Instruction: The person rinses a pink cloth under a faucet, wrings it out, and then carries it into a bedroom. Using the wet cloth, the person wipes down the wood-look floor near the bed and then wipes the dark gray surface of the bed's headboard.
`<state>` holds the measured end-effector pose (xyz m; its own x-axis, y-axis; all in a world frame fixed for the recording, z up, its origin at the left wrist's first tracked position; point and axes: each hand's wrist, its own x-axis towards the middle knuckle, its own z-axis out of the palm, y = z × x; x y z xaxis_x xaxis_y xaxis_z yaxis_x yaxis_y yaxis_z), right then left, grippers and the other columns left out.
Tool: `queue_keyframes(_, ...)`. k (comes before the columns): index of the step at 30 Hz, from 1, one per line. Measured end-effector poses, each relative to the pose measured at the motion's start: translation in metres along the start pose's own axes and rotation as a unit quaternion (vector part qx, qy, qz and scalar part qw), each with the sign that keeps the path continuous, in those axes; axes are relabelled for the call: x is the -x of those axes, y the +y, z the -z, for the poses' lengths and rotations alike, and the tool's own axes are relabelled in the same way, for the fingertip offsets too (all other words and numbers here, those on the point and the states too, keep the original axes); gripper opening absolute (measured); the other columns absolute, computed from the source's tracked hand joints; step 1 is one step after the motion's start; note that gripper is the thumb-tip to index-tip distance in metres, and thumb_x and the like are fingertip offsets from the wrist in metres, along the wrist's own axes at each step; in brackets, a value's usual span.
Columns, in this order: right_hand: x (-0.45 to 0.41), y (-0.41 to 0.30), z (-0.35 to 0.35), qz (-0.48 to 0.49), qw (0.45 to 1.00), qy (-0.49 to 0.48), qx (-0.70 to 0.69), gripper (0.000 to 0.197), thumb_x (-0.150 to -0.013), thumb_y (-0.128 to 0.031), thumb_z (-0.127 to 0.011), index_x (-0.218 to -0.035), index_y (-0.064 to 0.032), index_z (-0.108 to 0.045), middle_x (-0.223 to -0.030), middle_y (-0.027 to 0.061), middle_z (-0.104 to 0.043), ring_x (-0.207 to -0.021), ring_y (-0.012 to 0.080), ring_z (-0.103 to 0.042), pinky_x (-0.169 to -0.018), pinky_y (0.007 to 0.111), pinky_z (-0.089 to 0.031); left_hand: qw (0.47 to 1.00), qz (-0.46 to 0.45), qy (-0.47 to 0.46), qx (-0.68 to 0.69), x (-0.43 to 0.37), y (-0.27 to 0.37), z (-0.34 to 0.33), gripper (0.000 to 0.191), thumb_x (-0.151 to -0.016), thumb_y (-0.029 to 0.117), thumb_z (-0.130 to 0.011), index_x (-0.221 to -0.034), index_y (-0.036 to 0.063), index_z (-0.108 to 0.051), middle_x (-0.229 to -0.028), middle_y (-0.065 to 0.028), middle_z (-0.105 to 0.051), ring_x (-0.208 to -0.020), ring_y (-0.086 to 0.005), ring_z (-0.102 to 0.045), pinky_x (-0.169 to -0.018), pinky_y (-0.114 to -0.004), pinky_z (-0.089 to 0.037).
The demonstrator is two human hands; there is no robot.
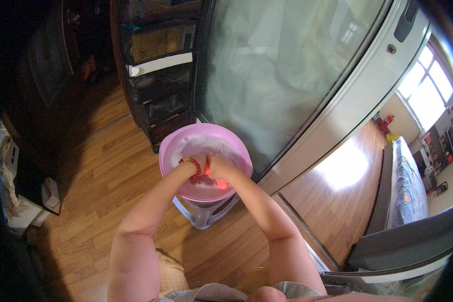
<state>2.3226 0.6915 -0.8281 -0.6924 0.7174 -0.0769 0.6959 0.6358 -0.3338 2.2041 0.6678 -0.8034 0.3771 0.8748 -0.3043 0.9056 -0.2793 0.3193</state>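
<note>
Soapy water fills a pink plastic basin, which rests on a light-coloured plastic stool. Both of my hands are together inside the basin. My left hand is low over the suds, with a red bead bracelet around the wrist. Touching or almost touching it is my right hand, closed around a bright red item whose kind I cannot tell; part of it hangs down to the water. My left fingers are mostly hidden, so their hold on it is unclear.
Beyond the basin stands a dark shelf unit with mesh-fronted compartments. A large frosted glass panel in a pale frame rises at the basin's right. Wood-look flooring surrounds the stool. A mattress is visible at the far right.
</note>
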Motion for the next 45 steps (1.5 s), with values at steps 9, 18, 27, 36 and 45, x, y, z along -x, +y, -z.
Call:
queue_keyframes(9, 0.005, -0.011, 0.010, -0.012, 0.998, 0.005, 0.055, 0.026, -0.064, -0.018, -0.054, -0.084, -0.0020, -0.057, -0.080, 0.0177, -0.058, -0.077, 0.0320, -0.056, -0.065, 0.040, -0.045, 1.000, -0.001, -0.011, 0.000, 0.001, -0.004, -0.009, 0.043, -0.062, 0.034, -0.059, -0.094, 0.0054, -0.056, -0.096, -0.0172, -0.056, -0.089, -0.0299, -0.053, -0.078, -0.035, -0.041)
queue_keyframes(18, 0.004, -0.009, 0.015, -0.048, 0.997, -0.040, 0.037, 0.024, -0.067, -0.019, -0.053, -0.080, -0.0007, -0.060, -0.082, 0.0186, -0.059, -0.079, 0.0298, -0.058, -0.070, 0.039, -0.046, 0.997, 0.063, 0.027, 0.032, -0.035, -0.028, -0.045, 0.035, -0.066, 0.028, -0.053, -0.091, 0.0049, -0.059, -0.094, -0.0164, -0.057, -0.087, -0.0291, -0.055, -0.075, -0.036, -0.042)
queue_keyframes(27, 0.016, -0.026, 0.018, -0.088, 0.991, -0.058, 0.086, 0.064, -0.061, -0.017, -0.062, -0.118, -0.0097, -0.035, -0.115, 0.0172, -0.040, -0.105, 0.0316, -0.042, -0.084, 0.042, -0.037, 0.984, 0.133, 0.000, -0.122, 0.002, 0.000, -0.003, 0.057, -0.056, 0.042, -0.061, -0.100, 0.0067, -0.054, -0.107, -0.0145, -0.050, -0.096, -0.0275, -0.051, -0.080, -0.037, -0.042)
queue_keyframes(36, 0.013, -0.020, 0.012, -0.146, 0.974, -0.127, 0.119, 0.081, -0.063, -0.016, -0.061, -0.129, -0.0111, -0.014, -0.119, 0.0212, -0.029, -0.109, 0.0368, -0.033, -0.087, 0.045, -0.034, 0.984, 0.138, -0.016, -0.110, -0.013, -0.005, -0.013, 0.076, -0.053, 0.033, -0.069, -0.118, 0.0077, -0.038, -0.125, -0.0147, -0.033, -0.111, -0.0262, -0.039, -0.087, -0.037, -0.038)
queue_keyframes(45, 0.013, -0.008, 0.016, -0.074, 0.995, -0.064, 0.004, 0.055, -0.064, -0.010, -0.056, -0.115, -0.0074, -0.036, -0.097, 0.0210, -0.052, -0.084, 0.0341, -0.054, -0.072, 0.041, -0.044, 0.988, 0.028, -0.102, -0.109, 0.003, 0.002, 0.004, 0.040, -0.061, 0.026, -0.059, -0.095, 0.0032, -0.057, -0.091, -0.0177, -0.057, -0.087, -0.0279, -0.056, -0.078, -0.034, -0.043)
